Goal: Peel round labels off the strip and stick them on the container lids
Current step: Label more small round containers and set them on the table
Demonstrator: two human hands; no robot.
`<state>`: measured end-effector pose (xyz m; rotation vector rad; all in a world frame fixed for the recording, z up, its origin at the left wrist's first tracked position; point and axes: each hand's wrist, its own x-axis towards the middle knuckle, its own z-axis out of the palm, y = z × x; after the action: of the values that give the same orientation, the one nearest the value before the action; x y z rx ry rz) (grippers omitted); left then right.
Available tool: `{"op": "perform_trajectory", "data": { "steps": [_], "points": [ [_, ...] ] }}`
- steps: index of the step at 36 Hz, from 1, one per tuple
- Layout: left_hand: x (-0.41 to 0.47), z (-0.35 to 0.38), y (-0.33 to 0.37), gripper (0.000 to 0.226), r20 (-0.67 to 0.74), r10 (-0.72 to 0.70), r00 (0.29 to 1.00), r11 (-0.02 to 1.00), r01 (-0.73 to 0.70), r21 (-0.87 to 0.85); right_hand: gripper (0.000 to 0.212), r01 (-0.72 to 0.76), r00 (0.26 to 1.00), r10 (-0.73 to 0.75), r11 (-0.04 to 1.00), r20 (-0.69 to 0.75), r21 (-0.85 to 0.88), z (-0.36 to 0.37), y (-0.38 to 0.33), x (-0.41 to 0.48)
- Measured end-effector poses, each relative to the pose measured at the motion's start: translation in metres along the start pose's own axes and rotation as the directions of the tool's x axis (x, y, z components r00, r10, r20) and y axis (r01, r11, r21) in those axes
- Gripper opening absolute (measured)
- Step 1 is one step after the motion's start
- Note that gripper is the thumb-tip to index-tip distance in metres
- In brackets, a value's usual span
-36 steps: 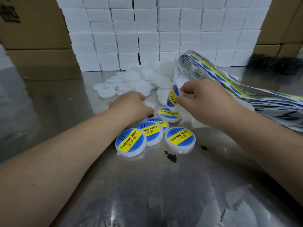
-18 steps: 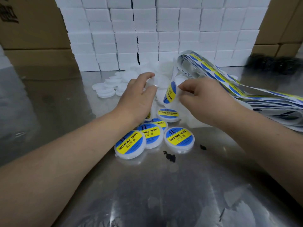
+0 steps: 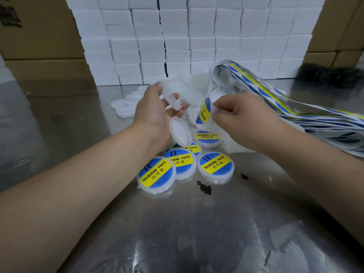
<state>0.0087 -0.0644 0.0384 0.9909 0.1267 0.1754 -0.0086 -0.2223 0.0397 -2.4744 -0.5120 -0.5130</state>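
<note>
Head view, single camera.

Step in hand: peel. The right hand (image 3: 242, 119) has thumb and forefinger pinched shut on the free end of the label strip (image 3: 285, 101), right at the edge of one label (image 3: 204, 113). Cannot tell whether the pads sit on label or backing. The label curls forward and looks part-lifted, not yet free.

The left hand (image 3: 155, 113) is raised just left of it, palm up, fingers curled round a blank lid (image 3: 170, 96) held on edge. A second blank lid (image 3: 180, 134) sits tilted at the heel of that hand. Held or loose: cannot tell. The hands are near each other, not touching.

Judgement: next, the label must come clean off the backing, the blank lid must be turned face-up, and the label centred and pressed flat.

Label look: round, blue with a yellow diagonal band and dark print.

Five labelled containers (image 3: 156, 175) lie clustered on the steel table (image 3: 197, 233) below the hands, some overlapping. A pile of blank lids (image 3: 197, 89) lies beyond the hands, before stacked white boxes (image 3: 177, 36). The rest of the strip lies heaped to the right.
</note>
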Motion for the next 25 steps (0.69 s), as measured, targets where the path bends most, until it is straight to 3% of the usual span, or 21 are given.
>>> {"op": "perform_trajectory", "data": {
  "steps": [3,6,8,13,17,22,25],
  "points": [
    [0.004,-0.005,0.006,0.018,-0.039,0.16,0.986,0.978,-0.152,0.144,0.023,-0.007,1.0,0.007,1.0,0.019,0.015,-0.001,0.0,0.0],
    [0.004,-0.007,0.005,0.023,0.022,0.339,0.941,0.87,-0.323,0.372,0.022,0.0,1.0,0.0,1.0,0.005,0.012,0.0,0.0,0.0],
    [0.002,-0.005,0.003,0.02,0.017,0.318,0.948,0.89,-0.305,0.34,0.024,0.004,1.0,-0.004,1.0,-0.003,-0.002,0.0,0.0,0.0],
    [-0.004,-0.002,-0.001,0.023,0.028,0.027,0.999,0.981,-0.032,0.192,0.03,0.007,1.0,-0.007,1.0,0.024,0.004,-0.001,-0.001,-0.001],
    [-0.006,-0.002,-0.001,0.025,0.012,0.174,0.985,0.916,-0.167,0.366,0.026,0.012,1.0,-0.012,1.0,0.02,0.008,0.0,0.0,-0.001],
    [-0.008,-0.002,0.0,0.025,0.019,0.225,0.974,0.843,-0.204,0.499,0.029,0.016,0.999,-0.017,1.0,0.028,0.022,0.0,-0.003,-0.001],
    [-0.008,0.001,0.001,0.03,0.069,0.275,0.959,0.734,-0.256,0.629,0.028,0.019,0.999,-0.02,0.999,0.027,0.041,-0.002,-0.003,-0.002]
  ]
}}
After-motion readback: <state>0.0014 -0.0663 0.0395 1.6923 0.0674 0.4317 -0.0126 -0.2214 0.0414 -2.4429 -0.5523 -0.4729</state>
